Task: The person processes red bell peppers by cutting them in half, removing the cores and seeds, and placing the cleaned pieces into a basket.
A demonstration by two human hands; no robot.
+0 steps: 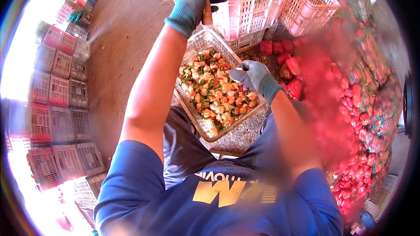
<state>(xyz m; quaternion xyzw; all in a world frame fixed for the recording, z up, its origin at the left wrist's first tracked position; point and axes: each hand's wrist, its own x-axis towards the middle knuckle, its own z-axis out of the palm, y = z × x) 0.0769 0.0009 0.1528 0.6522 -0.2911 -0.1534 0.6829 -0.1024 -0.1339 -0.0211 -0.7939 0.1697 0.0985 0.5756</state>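
Observation:
My left hand (197,4), in a grey glove with a teal cuff, is raised at the top beside a white crate (258,13). Its fingers curl around a tan, handle-like piece (207,16), whose kind I cannot tell. My right hand (256,78), gloved the same way, is over the right side of a shallow crate (205,134) between my legs. Its fingers are bent together; what they hold, if anything, is hidden. In that crate lie many cut pepper cores (218,94), pale with green stems and red bits.
A large heap of red bell peppers (345,100) covers the right side, partly smeared in the picture, with netted sacks (378,83) along it. More crates (306,4) stand at the top right. Stacked crates (61,91) line the left, beyond a brown floor (113,52).

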